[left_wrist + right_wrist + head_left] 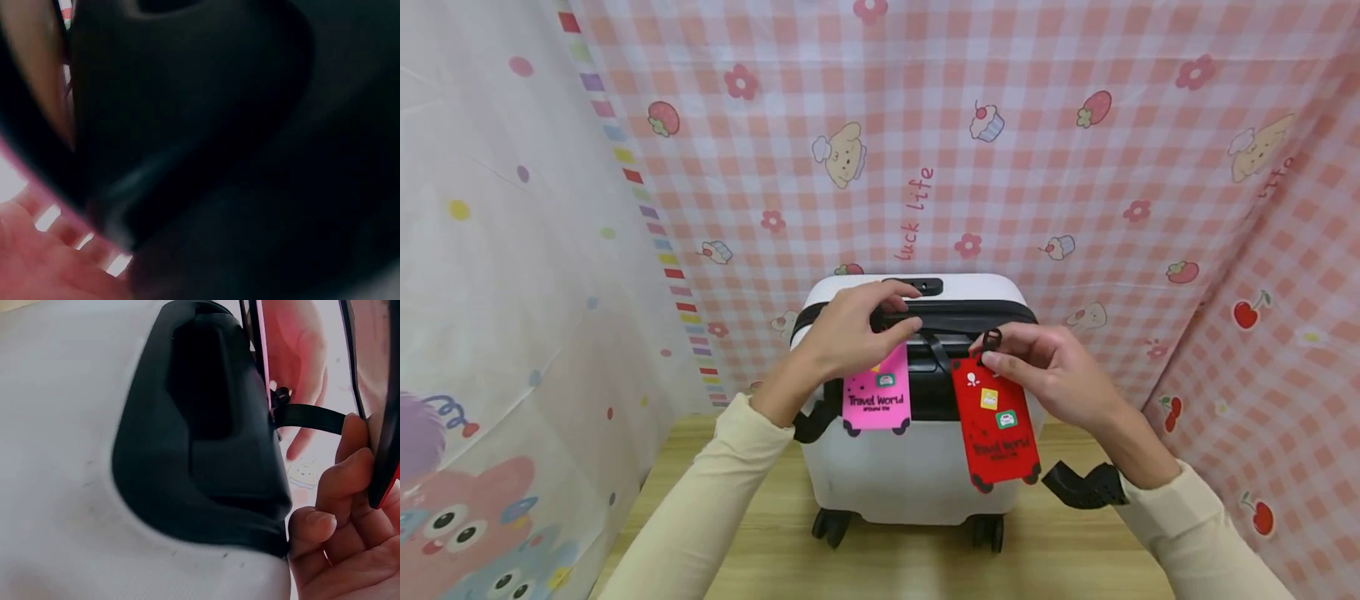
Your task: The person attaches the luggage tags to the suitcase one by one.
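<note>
As the right hand (1063, 379) is pinching a red rectangular luggage tag (996, 437), the left hand (853, 332) is arching, thumb apart. Attaching is probably underway, needing fastening next.

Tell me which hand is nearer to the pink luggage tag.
Left. The left hand is at the upper end of the pink luggage tag, partly covering it in the head view; the right hand is farther right, pinching the red luggage tag near its top.

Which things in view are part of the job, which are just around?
In the job:
- white suitcase
- pink luggage tag
- red luggage tag, in the right hand
- black strap

Just around:
- checked cloth
- dotted cloth
- wood-look floor
</note>
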Available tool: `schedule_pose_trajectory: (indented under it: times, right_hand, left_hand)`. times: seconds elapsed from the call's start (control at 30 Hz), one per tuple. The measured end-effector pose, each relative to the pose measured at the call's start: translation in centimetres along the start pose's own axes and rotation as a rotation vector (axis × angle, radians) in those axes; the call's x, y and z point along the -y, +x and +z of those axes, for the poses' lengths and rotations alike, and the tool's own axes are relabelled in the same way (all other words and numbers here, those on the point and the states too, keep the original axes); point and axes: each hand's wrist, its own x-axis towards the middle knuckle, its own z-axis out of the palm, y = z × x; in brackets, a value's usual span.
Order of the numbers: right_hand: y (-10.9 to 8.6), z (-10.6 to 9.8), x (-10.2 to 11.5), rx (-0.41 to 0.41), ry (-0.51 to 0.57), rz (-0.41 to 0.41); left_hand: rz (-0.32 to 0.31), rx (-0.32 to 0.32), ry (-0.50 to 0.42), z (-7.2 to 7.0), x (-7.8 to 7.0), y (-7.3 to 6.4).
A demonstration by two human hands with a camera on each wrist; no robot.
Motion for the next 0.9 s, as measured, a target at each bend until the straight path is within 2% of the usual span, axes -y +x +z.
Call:
schedule_pose_trajectory:
  times: [0.13,0.37,0.57,0.9]
  right_hand:
    - [0.8,0.3,0.4,-0.007,-0.008,0.036]
    - [2.0,0.9,0.6,-0.036,-0.016,0.059]
    - [3.0,0.9,0.4,-0.042,-0.005,0.061]
    - [4.1,0.9,-0.4,-0.051,0.030,0.039]
  left_hand:
    - [-0.064,0.038,-0.055,0.6,-0.1,0.5]
    - [-0.164,0.076,-0.060,0.9,-0.5,1.2]
    - [-0.180,0.092,-0.031,0.9,-0.7,1.7]
    - [-0.240,0.058,0.016,1.5,-0.7,2.3]
